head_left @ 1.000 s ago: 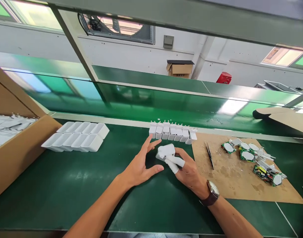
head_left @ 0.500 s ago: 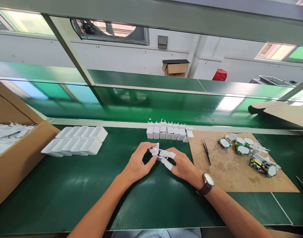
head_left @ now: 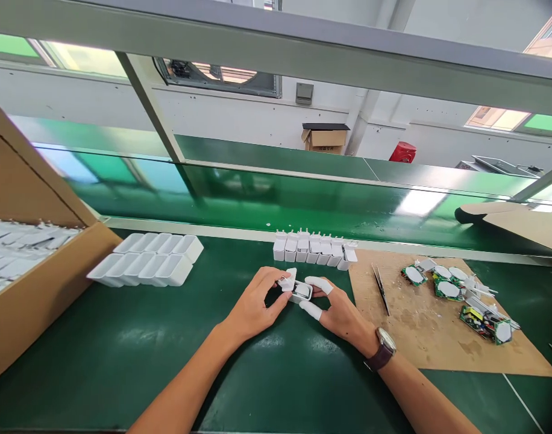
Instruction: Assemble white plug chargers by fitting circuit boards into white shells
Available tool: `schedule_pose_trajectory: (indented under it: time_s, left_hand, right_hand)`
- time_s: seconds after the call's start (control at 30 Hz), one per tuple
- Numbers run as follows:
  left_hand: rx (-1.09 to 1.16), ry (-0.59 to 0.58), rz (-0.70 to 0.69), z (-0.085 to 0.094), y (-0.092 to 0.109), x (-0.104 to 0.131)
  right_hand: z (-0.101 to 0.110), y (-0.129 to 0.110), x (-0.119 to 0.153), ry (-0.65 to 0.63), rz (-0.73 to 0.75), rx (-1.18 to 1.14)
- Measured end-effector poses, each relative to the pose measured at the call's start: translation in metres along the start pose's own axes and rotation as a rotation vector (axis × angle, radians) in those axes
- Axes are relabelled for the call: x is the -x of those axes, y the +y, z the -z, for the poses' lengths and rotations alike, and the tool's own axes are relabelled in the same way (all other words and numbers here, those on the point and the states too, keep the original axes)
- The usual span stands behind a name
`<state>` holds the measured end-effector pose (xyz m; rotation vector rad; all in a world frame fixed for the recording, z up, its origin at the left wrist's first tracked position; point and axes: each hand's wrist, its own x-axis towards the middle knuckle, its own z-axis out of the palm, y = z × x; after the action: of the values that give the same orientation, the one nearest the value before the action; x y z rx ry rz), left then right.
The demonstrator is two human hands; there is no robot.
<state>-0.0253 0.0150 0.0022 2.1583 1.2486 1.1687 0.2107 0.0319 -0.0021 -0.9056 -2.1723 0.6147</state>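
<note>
My left hand (head_left: 257,301) pinches a white plastic charger housing (head_left: 302,297) between thumb and fingers, just above the green bench. Its white end cap (head_left: 288,279) stands tilted up at the left end, under my fingertips. Something pale fills the open inside of the housing; its details are too small to read. My right hand (head_left: 341,308) is at the right end, thumb and forefinger spread apart and wearing white finger cots. Whether its other fingers touch the housing is hard to see. Beyond my hands, a row of similar white housings (head_left: 314,250) stands upright with raised caps.
On the left are white compartment trays (head_left: 144,262) and a cardboard box (head_left: 54,289) of white parts. To the right, a brown cardboard sheet (head_left: 432,343) bears tweezers (head_left: 381,290) and several circuit boards (head_left: 486,322). A metal shelf beam (head_left: 276,45) crosses overhead.
The right thumb and forefinger have moved off the housing and spread apart, uncovering its inside. My left hand keeps its pinch. The whole view has shifted slightly.
</note>
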Motion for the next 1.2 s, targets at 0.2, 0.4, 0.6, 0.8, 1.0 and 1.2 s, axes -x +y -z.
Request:
schedule_pose_trajectory:
  time_s: [0.2,0.4,0.6,0.8,1.0,1.2]
  left_hand:
    - [0.040,-0.073,0.129,0.002,-0.002,0.004]
    - [0.050,-0.003,0.013,-0.007,0.006,0.007]
    - [-0.005,0.090,-0.093,-0.010,0.010,0.006]
    - [-0.026,0.109,-0.133,-0.009,0.010,0.004]
    - [-0.025,0.054,-0.083,-0.008,0.007,0.007]
    - [-0.057,-0.006,0.026,-0.009,0.001,0.008]
  right_hand:
    - [-0.009,0.000,0.001,0.065,-0.013,-0.151]
    - [-0.016,-0.009,-0.004,-0.024,-0.507,-0.898]
    - [-0.016,-0.016,-0.005,-0.037,-0.623,-1.107]
    - [-0.016,-0.017,-0.007,-0.044,-0.633,-1.134]
    - [-0.014,-0.014,-0.005,-0.006,-0.627,-1.027]
    - [-0.012,-0.007,-0.002,0.177,-0.290,-0.443]
